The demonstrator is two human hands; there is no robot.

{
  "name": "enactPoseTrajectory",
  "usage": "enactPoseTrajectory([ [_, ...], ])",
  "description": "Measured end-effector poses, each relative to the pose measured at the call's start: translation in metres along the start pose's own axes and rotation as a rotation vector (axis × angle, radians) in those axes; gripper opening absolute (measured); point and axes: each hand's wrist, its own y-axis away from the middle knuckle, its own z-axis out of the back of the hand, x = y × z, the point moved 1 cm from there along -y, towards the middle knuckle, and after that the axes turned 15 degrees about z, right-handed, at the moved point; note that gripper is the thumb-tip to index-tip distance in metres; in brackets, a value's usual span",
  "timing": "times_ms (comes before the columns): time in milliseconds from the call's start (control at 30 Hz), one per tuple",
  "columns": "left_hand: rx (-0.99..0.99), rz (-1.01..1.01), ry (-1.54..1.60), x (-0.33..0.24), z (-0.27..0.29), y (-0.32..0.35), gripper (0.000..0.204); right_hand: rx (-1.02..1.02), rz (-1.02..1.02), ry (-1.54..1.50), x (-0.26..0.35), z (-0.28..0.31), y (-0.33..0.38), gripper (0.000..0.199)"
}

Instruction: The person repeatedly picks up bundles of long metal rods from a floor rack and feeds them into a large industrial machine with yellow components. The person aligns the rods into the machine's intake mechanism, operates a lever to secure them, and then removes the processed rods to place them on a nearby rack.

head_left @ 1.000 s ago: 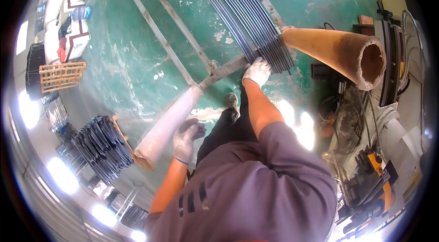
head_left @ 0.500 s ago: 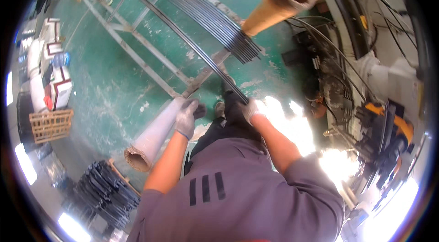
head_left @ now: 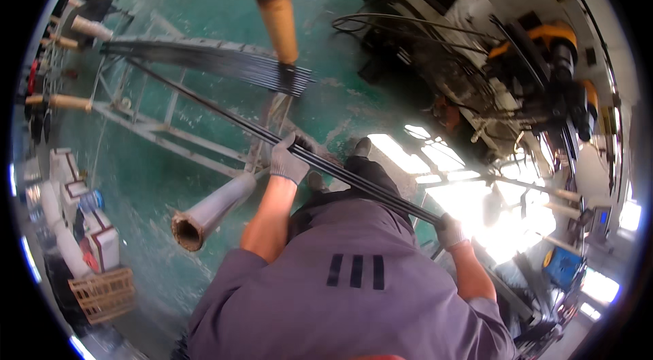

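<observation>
Both my hands are gloved and closed on the same bunch of long dark rods (head_left: 354, 180). Left hand (head_left: 289, 159) is wrapped around the bunch near its middle, fingers curled over the top. Right hand (head_left: 450, 231) is fisted around the near end, low right by my hip. The bunch runs diagonally from the right hand, through the left, up-left toward the metal rack (head_left: 170, 135), and is held above the green floor (head_left: 204, 6), not resting on it.

A bigger stack of dark rods (head_left: 218, 60) lies across the rack's top, well apart from the bunch I'm holding. One cardboard tube (head_left: 277, 13) sticks up behind that stack; another paler tube (head_left: 211, 210) pokes out just beside my left forearm, open end toward me. Machines and cables (head_left: 476, 54) on the right. Boxes and a wicker-look crate (head_left: 105, 292) at lower left.
</observation>
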Motion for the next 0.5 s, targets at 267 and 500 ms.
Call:
enactPoseTrajectory([
  [267, 0.167, -0.32, -0.13, -0.026, -0.119, 0.069, 0.014, -0.434, -0.534, 0.13, -0.18, -0.048, 0.099, 0.017],
  [500, 0.401, -0.281, -0.442, 0.098, -0.261, 0.04, 0.017, -1.553, -0.604, -2.516, -0.195, -0.034, -0.006, 0.048],
])
